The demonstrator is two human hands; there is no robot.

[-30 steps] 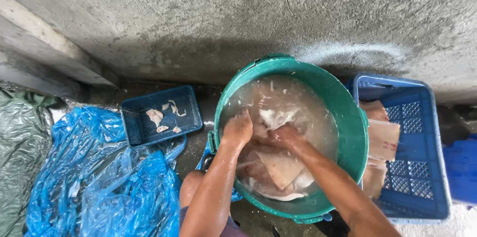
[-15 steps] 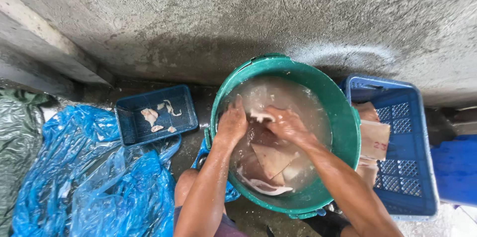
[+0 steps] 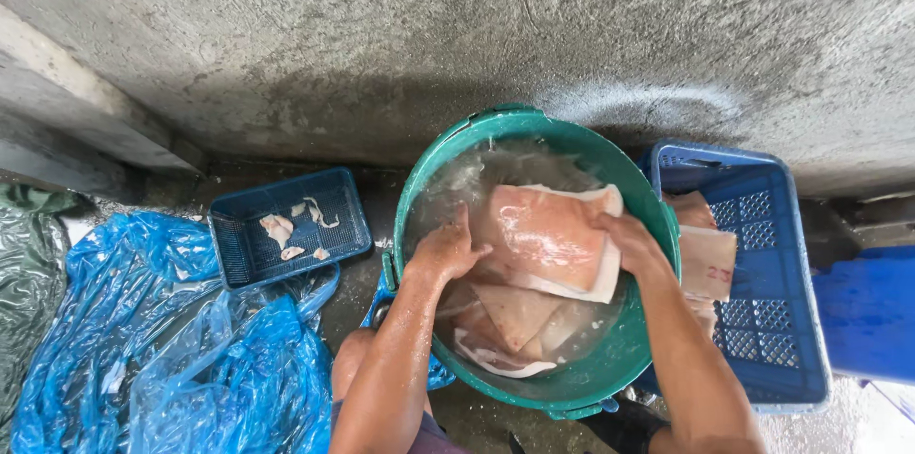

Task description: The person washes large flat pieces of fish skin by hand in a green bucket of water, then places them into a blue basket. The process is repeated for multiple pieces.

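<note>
A green tub (image 3: pixel 629 349) of cloudy water holds several pale pink slabs of raw meat. Both my hands lift one large wet slab (image 3: pixel 548 235) out of the water. My left hand (image 3: pixel 446 249) grips its left edge and my right hand (image 3: pixel 624 240) grips its right edge. More pieces (image 3: pixel 505 316) lie submerged below it near the tub's front.
A large blue crate (image 3: pixel 777 292) at the right holds more meat slabs (image 3: pixel 707 259). A small blue basket (image 3: pixel 286 225) with scraps sits on the left. Blue plastic sheeting (image 3: pixel 172 349) is crumpled at the lower left. A rough concrete wall rises behind.
My hands were down in the water among the pieces; now they have raised one large slab above the surface, held at both ends.
</note>
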